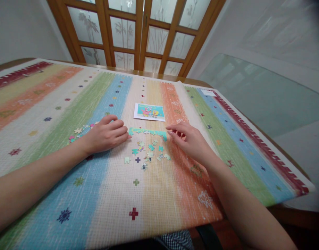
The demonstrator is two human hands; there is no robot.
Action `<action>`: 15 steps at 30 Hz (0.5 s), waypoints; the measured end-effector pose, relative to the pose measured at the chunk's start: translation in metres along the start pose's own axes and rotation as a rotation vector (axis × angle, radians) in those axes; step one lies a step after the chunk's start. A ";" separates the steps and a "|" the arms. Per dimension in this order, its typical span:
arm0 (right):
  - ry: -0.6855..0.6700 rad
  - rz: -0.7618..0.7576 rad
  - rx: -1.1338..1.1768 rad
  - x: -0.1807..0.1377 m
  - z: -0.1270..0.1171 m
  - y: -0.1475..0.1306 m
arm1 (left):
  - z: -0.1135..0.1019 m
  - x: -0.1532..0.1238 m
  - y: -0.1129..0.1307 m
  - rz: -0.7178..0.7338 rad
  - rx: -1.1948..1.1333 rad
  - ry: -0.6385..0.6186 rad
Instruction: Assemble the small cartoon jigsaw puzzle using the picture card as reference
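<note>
A joined strip of teal puzzle pieces (147, 132) lies on the striped tablecloth (70, 104) between my hands. My left hand (106, 133) rests on the cloth with fingers curled, its fingertips touching the strip's left end. My right hand (187, 139) is at the strip's right end, fingers bent and pinched at the strip's last piece. Several loose puzzle pieces (146, 154) lie scattered just in front of the strip. More loose pieces (80, 133) lie behind my left hand. A small reference picture (150, 112) with cartoon figures lies beyond the strip.
The table's right edge (266, 139) runs diagonally near my right arm. A wooden door with frosted glass panes (138, 34) stands behind the table. A small white card (208, 92) lies at the far right of the cloth. A glass tabletop (253, 93) sits to the right.
</note>
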State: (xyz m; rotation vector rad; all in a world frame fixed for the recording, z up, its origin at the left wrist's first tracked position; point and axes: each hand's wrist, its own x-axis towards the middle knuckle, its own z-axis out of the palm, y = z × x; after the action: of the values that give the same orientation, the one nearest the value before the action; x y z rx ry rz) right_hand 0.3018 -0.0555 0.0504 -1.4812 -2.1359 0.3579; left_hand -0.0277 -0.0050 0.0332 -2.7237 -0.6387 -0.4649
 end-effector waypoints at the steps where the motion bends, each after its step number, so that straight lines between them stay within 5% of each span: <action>1: -0.002 0.000 -0.001 0.000 0.000 0.000 | 0.000 0.001 0.001 -0.011 -0.038 -0.007; 15: -0.005 -0.009 0.013 0.000 0.000 0.001 | 0.019 0.000 -0.006 0.014 -0.137 -0.063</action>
State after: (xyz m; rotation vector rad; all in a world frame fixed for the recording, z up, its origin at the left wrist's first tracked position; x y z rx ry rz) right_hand 0.3022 -0.0552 0.0501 -1.4638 -2.1394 0.3720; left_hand -0.0267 0.0071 0.0176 -2.8809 -0.6242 -0.4357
